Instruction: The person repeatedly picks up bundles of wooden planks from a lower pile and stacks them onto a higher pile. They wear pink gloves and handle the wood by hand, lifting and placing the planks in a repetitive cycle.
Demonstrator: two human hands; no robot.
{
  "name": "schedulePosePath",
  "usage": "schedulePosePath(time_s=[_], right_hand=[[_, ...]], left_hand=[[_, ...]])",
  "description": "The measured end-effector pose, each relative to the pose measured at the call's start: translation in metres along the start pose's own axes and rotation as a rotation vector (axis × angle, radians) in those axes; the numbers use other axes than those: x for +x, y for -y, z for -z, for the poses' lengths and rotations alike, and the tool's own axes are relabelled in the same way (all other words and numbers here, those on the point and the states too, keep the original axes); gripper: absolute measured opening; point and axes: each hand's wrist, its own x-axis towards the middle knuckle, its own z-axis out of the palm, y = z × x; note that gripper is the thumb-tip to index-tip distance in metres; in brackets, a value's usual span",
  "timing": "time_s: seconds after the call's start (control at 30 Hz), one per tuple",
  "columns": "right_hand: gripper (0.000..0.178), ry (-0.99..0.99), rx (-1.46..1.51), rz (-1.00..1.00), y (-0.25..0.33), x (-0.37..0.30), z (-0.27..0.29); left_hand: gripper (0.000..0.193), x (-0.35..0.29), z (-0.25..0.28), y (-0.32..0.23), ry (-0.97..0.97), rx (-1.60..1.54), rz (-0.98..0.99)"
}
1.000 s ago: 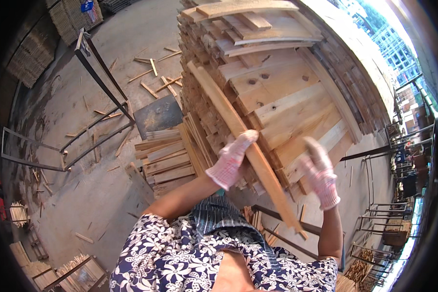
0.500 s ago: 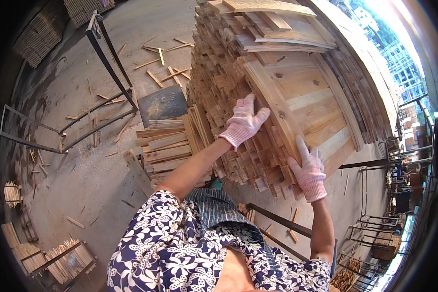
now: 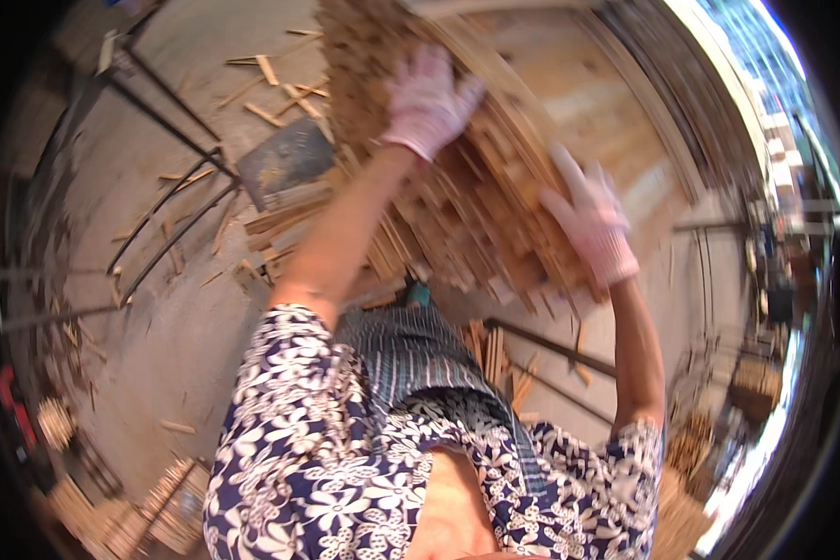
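Observation:
A tall stack of wooden strips and boards [image 3: 476,210] fills the upper middle of the view, blurred by motion. My left hand [image 3: 429,107], in a pale pink knitted glove, lies against the stack's rough side of strip ends, its fingers spread and the thumb toward the upper edge. Farther right, my right hand [image 3: 590,215], gloved alike, rests at the near corner of the top layer with fingers apart. Between the two runs a long pale strip [image 3: 509,98] along the top edge. Beyond it lies a flat layer of boards [image 3: 607,112]. Neither hand is closed around a piece.
Loose sticks [image 3: 294,98] are scattered on the concrete floor, near a dark flat plate [image 3: 285,163]. A metal frame [image 3: 173,215] stands at the left. Shorter strips [image 3: 289,219] lie beside the stack. A dark rail [image 3: 551,345] runs close by my body on the right.
The whole view has shifted, so the stack and both hands appear higher in the picture. Both hands stay at nearly the same places along the stack's edge, fingers still spread.

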Motion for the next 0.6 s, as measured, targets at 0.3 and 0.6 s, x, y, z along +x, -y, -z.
schedulePosePath(time_s=[0.3, 0.6], right_hand=[[0.082, 0.325, -0.111, -0.068, 0.017, 0.029, 0.031], [0.067, 0.059, 0.018, -0.004, 0.008, 0.007, 0.025]], left_hand=[[0.097, 0.021, 0.052, 0.012, 0.264, -0.065, -0.021], [0.103, 0.038, 0.085, 0.013, 0.445, -0.101, -0.197]])
